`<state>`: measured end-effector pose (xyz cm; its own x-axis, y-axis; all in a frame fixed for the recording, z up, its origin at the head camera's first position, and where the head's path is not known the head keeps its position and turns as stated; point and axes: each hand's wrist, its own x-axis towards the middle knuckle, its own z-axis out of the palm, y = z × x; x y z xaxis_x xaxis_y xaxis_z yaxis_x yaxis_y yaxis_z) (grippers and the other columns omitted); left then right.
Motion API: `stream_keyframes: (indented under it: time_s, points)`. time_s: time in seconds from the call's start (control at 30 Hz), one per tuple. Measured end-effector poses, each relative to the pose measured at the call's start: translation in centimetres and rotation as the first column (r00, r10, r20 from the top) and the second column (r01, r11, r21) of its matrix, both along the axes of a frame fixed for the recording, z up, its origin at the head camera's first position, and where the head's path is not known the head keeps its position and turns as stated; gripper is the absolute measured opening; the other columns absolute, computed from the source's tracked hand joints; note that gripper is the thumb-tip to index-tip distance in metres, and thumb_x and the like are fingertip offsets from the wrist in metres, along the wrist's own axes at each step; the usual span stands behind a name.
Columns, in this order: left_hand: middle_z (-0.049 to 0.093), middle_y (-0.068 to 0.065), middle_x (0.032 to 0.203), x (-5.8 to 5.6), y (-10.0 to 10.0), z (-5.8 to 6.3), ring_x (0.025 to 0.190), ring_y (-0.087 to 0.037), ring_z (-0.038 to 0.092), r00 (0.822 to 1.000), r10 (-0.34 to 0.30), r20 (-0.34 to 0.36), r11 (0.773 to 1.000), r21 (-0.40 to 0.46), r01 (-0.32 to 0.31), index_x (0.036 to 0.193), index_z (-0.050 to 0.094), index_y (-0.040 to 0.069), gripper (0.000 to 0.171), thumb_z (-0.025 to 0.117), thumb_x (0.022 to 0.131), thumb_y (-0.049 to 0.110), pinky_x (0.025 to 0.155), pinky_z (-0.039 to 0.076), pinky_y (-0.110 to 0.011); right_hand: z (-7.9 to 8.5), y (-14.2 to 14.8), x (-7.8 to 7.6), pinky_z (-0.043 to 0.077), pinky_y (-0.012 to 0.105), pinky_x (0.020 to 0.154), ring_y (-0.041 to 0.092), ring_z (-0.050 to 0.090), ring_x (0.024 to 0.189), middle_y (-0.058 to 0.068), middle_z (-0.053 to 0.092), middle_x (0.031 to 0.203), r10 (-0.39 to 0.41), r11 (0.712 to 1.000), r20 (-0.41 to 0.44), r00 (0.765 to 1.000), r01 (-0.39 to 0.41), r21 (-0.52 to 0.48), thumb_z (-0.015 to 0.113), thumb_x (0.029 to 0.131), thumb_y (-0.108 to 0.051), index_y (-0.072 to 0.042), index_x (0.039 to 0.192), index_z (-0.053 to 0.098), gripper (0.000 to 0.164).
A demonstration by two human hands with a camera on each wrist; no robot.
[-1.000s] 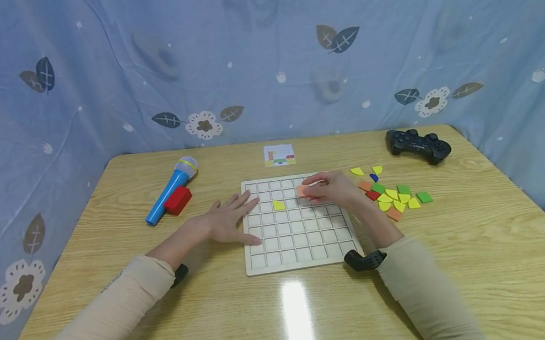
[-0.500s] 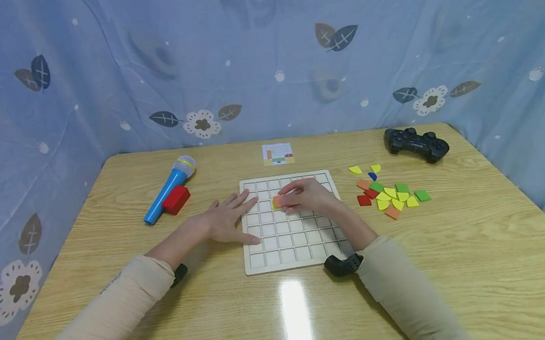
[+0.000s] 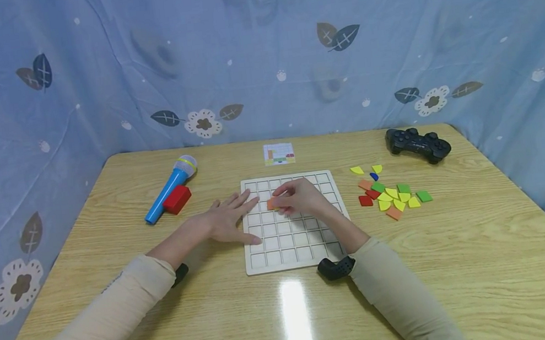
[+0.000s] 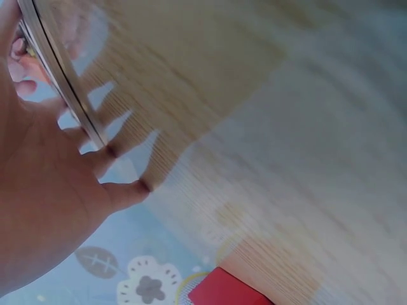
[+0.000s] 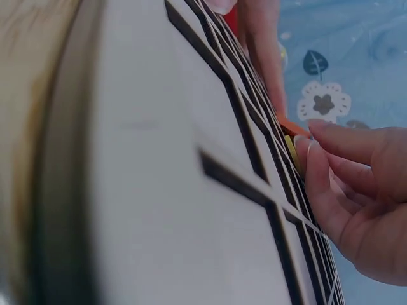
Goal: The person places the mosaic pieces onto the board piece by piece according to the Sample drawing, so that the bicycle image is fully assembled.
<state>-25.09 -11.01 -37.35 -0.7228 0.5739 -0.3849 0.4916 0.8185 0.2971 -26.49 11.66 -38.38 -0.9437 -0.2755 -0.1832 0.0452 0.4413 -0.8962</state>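
Observation:
A white grid board (image 3: 287, 243) lies on the wooden table. My right hand (image 3: 302, 197) pinches an orange square tile (image 3: 270, 204) between thumb and fingers, over the board's upper left part. In the right wrist view the orange tile (image 5: 294, 128) is tilted, right beside a yellow piece (image 5: 292, 151) on the grid. The head view shows that yellow piece mostly covered by the tile and fingers. My left hand (image 3: 228, 219) rests with spread, straight fingers at the board's left edge, and its fingertips overlap the outer cells.
Right of the board lies a loose group of yellow, green, red and orange pieces (image 3: 397, 194). A black game controller (image 3: 418, 145) sits behind them. A small pattern card (image 3: 279, 154) lies beyond the board. At left are a blue toy microphone (image 3: 165, 195) and a red block (image 3: 177, 200).
My right hand has carried the orange tile leftward across the board to the yellow piece, baring a red tile at the right. The left hand has stayed in place.

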Motion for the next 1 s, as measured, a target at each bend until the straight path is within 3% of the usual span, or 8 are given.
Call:
stream_keyframes:
  time_s: [0.17,0.33,0.77,1.0]
  points:
    - [-0.009,-0.005,0.159,0.0,0.0,0.0,0.143,-0.032,-0.006,1.000,-0.003,-0.003,1.000,0.001,0.003,0.155,0.004,0.024,0.103,0.055,0.079,0.072,0.109,0.002,-0.060,0.1,-0.1,0.2,0.055,0.029,0.062,0.018,0.066,0.070,0.008,0.067,0.088,-0.014,0.998,-0.075,0.997,0.018,0.060,0.068,0.091,-0.020,-0.004,0.108,0.068,0.024]
    - [-0.008,-0.005,0.159,0.1,0.0,0.1,0.143,-0.033,-0.005,1.000,-0.006,-0.011,1.000,0.008,0.007,0.155,0.006,0.024,0.103,0.056,0.079,0.071,0.109,0.002,-0.060,0.2,-0.1,0.1,0.055,0.030,0.063,0.019,0.066,0.073,0.008,0.069,0.091,-0.014,0.999,-0.081,0.997,0.018,0.048,0.063,0.094,-0.023,-0.006,0.112,0.067,0.025]
    - [-0.009,-0.005,0.159,-0.1,0.0,0.1,0.143,-0.033,-0.007,1.000,-0.007,-0.002,1.000,0.018,0.007,0.155,0.005,0.023,0.104,0.056,0.079,0.072,0.109,0.001,-0.061,0.3,0.1,-0.2,0.053,0.029,0.061,0.021,0.067,0.074,0.006,0.071,0.094,-0.024,0.999,0.055,0.998,0.026,-0.043,0.059,0.096,-0.028,-0.008,0.122,0.062,0.032]
    - [-0.011,-0.003,0.159,-0.3,0.0,-0.5,0.143,-0.030,-0.008,1.000,0.002,-0.001,1.000,-0.006,-0.002,0.155,0.002,0.026,0.106,0.053,0.076,0.077,0.110,0.001,-0.058,0.4,1.7,-0.5,0.054,0.032,0.074,0.024,0.066,0.087,0.015,0.066,0.107,0.100,0.982,0.132,0.986,-0.077,-0.170,0.056,0.098,-0.026,0.000,0.129,0.053,0.040]
